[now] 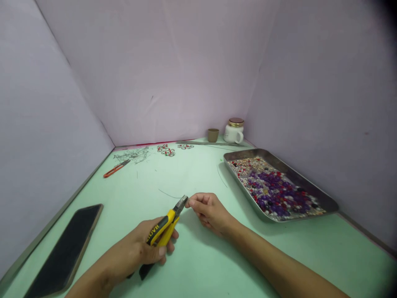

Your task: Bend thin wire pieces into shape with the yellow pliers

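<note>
My left hand (145, 244) is closed around the yellow and black handles of a pair of pliers (167, 229). The pliers' metal jaws point up and right, to the fingertips of my right hand (209, 211). A thin wire (167, 194) runs left from the jaws, above the table. My right hand pinches at the jaw tip with thumb and forefinger; the bit between them is too small to see well, but it seems to be the wire's end.
At the right lies a metal tray (248, 194) of mixed beads. Orange thread snips (116, 169), wire scraps (133, 155) and beaded pieces (167, 151) lie at the back, near a brown cup (213, 135) and a lidded white mug (232, 133). A phone (68, 248) rests at left.
</note>
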Demonstrator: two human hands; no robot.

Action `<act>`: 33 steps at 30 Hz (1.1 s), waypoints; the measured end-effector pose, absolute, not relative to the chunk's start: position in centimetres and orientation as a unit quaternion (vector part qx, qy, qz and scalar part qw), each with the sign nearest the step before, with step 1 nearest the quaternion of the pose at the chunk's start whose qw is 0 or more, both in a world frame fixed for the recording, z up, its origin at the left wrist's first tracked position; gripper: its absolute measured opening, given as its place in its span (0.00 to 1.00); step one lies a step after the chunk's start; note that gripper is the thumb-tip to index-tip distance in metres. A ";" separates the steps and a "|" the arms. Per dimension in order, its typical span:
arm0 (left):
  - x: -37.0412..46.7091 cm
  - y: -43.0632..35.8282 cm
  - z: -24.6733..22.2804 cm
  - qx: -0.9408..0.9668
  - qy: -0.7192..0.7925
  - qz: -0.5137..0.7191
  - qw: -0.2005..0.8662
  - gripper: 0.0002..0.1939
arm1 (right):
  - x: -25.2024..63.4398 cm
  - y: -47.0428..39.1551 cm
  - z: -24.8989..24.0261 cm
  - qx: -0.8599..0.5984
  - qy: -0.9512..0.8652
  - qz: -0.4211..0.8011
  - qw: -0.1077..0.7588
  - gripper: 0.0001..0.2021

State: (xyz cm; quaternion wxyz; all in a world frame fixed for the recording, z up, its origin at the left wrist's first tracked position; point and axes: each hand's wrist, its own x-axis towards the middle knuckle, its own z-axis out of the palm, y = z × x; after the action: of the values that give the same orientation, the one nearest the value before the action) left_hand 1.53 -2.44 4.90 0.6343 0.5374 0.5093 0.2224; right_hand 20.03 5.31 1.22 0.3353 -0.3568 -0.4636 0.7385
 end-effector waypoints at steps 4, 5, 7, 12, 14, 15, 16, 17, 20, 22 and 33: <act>2.0 -2.8 5.7 0.553 0.556 0.184 0.593 0.16 | 19.8 5.2 1.2 -0.377 -0.465 0.728 0.336 0.10; 2.1 -2.9 5.9 0.553 0.566 0.177 0.585 0.16 | 19.8 5.2 1.2 -0.381 -0.467 0.723 0.337 0.10; 2.1 -3.0 6.0 0.552 0.578 0.170 0.576 0.15 | 19.8 5.3 0.9 -0.390 -0.481 0.705 0.344 0.10; 1.9 -2.8 5.5 0.561 0.544 0.190 0.594 0.17 | 20.0 5.6 0.5 -0.404 -0.528 0.655 0.359 0.10; 1.9 -2.7 5.3 0.556 0.530 0.199 0.609 0.17 | 20.0 5.7 0.5 -0.404 -0.535 0.652 0.354 0.10; 1.8 -2.7 5.3 0.551 0.525 0.204 0.616 0.16 | 20.0 5.7 0.5 -0.405 -0.536 0.651 0.354 0.10; 1.8 -2.7 5.3 0.542 0.522 0.211 0.624 0.16 | 20.0 5.7 0.6 -0.408 -0.536 0.648 0.355 0.10; 1.7 -2.7 5.2 0.531 0.522 0.218 0.631 0.16 | 20.0 5.7 0.6 -0.411 -0.535 0.645 0.358 0.10; 1.4 -2.9 4.7 0.493 0.526 0.244 0.648 0.16 | 20.1 5.6 0.7 -0.422 -0.539 0.631 0.364 0.09; 1.2 -2.9 4.4 0.479 0.516 0.263 0.659 0.17 | 20.1 5.6 0.7 -0.423 -0.549 0.622 0.364 0.09; 1.9 -2.8 5.0 0.537 0.495 0.238 0.640 0.12 | 20.2 5.4 0.9 -0.417 -0.589 0.593 0.357 0.08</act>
State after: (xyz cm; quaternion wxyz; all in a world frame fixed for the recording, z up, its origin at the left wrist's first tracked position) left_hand 1.95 -2.78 5.00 0.6397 0.5372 0.4955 0.2382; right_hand 20.16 5.42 0.95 0.3568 -0.4171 -0.5891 0.5931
